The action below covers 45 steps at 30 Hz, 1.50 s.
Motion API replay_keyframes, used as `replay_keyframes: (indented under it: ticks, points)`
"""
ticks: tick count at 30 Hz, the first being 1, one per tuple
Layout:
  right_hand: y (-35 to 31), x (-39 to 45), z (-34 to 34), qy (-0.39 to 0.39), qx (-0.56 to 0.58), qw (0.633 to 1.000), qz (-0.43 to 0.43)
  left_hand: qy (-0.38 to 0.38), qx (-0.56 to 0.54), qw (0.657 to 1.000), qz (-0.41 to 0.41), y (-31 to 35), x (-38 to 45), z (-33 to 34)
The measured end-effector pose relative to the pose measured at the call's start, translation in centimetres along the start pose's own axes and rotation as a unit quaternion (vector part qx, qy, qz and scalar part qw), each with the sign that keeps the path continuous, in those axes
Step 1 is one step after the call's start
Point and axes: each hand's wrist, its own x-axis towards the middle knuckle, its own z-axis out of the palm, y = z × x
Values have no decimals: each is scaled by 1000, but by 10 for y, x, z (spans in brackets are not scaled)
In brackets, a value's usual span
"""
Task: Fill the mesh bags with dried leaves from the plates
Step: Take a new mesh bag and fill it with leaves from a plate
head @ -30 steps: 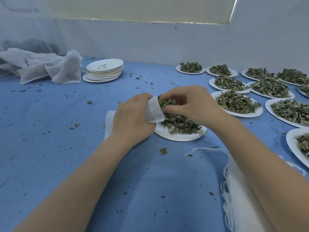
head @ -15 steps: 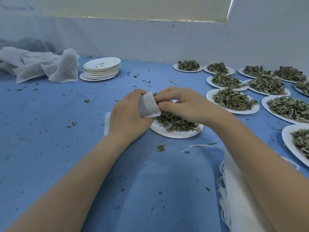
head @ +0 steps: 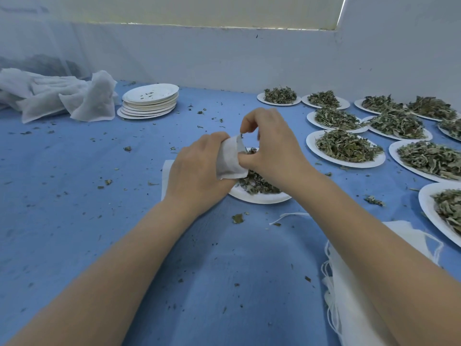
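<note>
A small white mesh bag (head: 230, 159) is held over a white paper plate (head: 259, 197) of dried leaves (head: 257, 183) at the centre of the blue table. My left hand (head: 197, 171) grips the bag from the left, its mouth facing right. My right hand (head: 272, 143) pinches the bag's open edge with thumb and fingers, its knuckles raised above the plate. Part of the plate and its leaves is hidden behind both hands. Whether leaves are inside the bag I cannot tell.
Several plates heaped with dried leaves (head: 346, 148) fill the right side. A stack of used plates (head: 149, 101) and a heap of white mesh bags (head: 62, 96) lie far left. More flat bags with strings (head: 354, 283) sit under my right forearm. Leaf crumbs dot the cloth.
My right hand has stopped pushing leaves into the bag's mouth and lifted, now pinching the bag's rim. The left hand keeps its grip, and the bag has tilted more upright.
</note>
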Motion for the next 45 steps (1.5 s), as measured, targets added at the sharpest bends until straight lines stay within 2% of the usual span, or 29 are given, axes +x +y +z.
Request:
replay_keyframes:
  ticks: [2,3,7,10,11,15,18,21,24,27,29,31,32,34,36,38,40,42,45]
  points:
    - [4,0,-2,-29,-41,998,45,21,-8,1000,5,1,0,-1]
    - [4,-1,-2,-57,-20,996,72,30,-12,999,6,1,0,-1]
    - [3,0,-7,-106,126,977,137,50,2,999,-6,0,2,0]
    - [3,2,-16,-122,251,948,154,56,14,998,-29,-2,3,0]
    - [3,2,-18,-115,257,948,148,55,16,998,-38,-2,3,0]
    - [0,-1,-17,-54,144,987,55,49,14,998,-37,-2,3,-1]
    - [-5,-4,-13,-64,24,997,-29,33,14,999,-8,1,2,-3]
    - [-7,-3,-6,-78,-45,994,-69,20,44,997,55,5,1,-4]
    - [-10,-2,0,-158,-70,984,-53,28,72,992,98,4,0,-3]
    - [-8,-2,-11,-229,25,973,-19,30,84,991,99,2,0,-4]
    - [-6,-1,-20,-212,98,972,-7,17,82,994,75,1,1,-7]
    - [3,2,-24,-132,151,980,13,10,84,996,25,-3,2,-9]
    - [8,4,-23,-88,128,988,18,8,89,996,-5,-5,3,-10]
    - [19,5,-16,-58,-25,998,7,2,97,994,-42,-9,4,-10]
    - [28,3,-5,-134,-172,976,-6,-13,98,994,-43,-10,5,-9]
    - [32,2,4,-197,-240,950,-13,-25,95,994,-38,-12,4,-7]
    - [33,2,4,-205,-248,946,-33,-23,95,994,-43,-13,4,-7]
    - [32,2,-2,-180,-220,958,-45,-19,92,994,-52,-14,4,-7]
    - [31,3,-6,-146,-173,974,-25,-17,81,995,-59,-13,4,-7]
